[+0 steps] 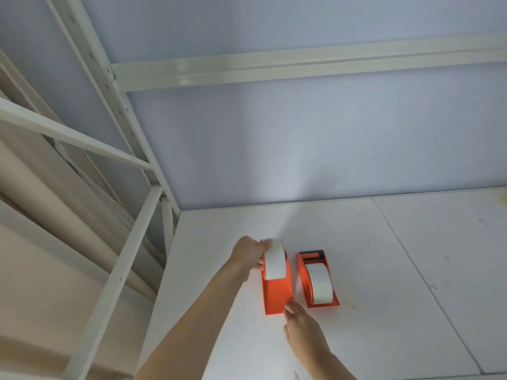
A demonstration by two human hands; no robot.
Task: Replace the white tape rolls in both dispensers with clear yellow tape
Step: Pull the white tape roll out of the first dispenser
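Two orange tape dispensers stand side by side on the white table [411,270]. My left hand [248,256] grips the white tape roll [274,259] at the far end of the left dispenser [275,296]; the roll sits raised above the body. My right hand [300,320] holds the near right corner of that dispenser down. The right dispenser [319,281] stands untouched, with a white roll [319,283] seated in it and a dark cutter bar at its far end. No yellow tape roll is clearly in view.
A white metal shelf frame [131,242] rises along the table's left edge. A pale blue wall panel [301,146] backs the table. A small yellow smear [504,200] shows at the far right edge. Bare tabletop lies to the right of the dispensers.
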